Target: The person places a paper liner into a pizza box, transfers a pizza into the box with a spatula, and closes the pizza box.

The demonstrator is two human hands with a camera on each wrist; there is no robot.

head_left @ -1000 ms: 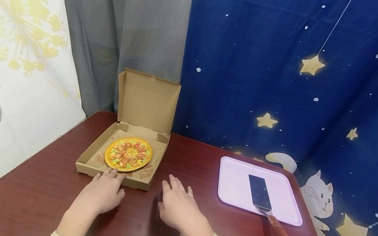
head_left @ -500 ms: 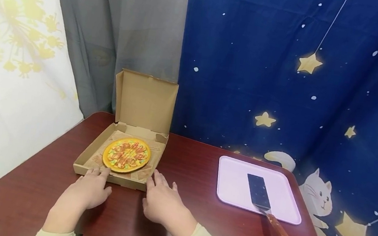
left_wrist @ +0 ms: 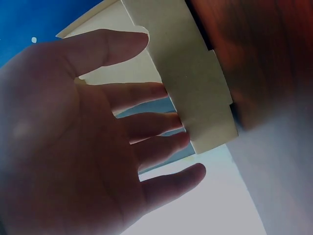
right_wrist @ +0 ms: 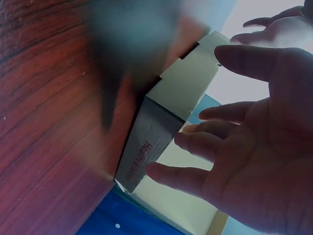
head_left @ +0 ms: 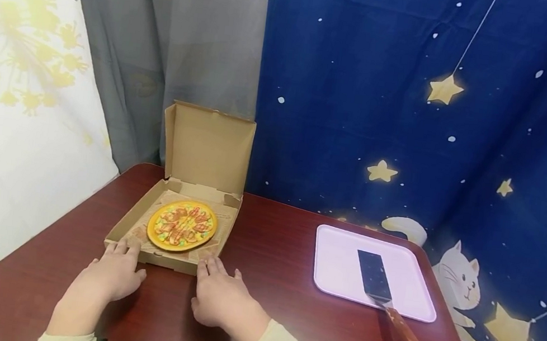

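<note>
A brown cardboard pizza box [head_left: 210, 149] stands with its lid raised at the left of the table. A round toy-looking pizza [head_left: 182, 226] with an orange-yellow rim lies inside it on printed paper. At the front left corner of the box is my left hand [head_left: 106, 275], fingers extended; in the left wrist view its fingertips meet the top edge of the box's front wall [left_wrist: 195, 78]. My right hand [head_left: 221, 297] reaches to the front right corner, its fingers spread and fairly straight beside the rim [right_wrist: 200, 100]. Neither hand grips anything.
A pale pink tray [head_left: 343, 274] sits at the right of the table [head_left: 276, 238]. Across it lies a spatula with a dark blade [head_left: 374, 276], its wooden handle [head_left: 406, 333] overhanging the tray's front edge. Grey and star-patterned blue curtains [head_left: 340, 116] hang behind.
Both hands have shifted left along the front of the box. The right hand has come from beside the box to its front right corner. Lid, pizza, tray and spatula look unchanged.
</note>
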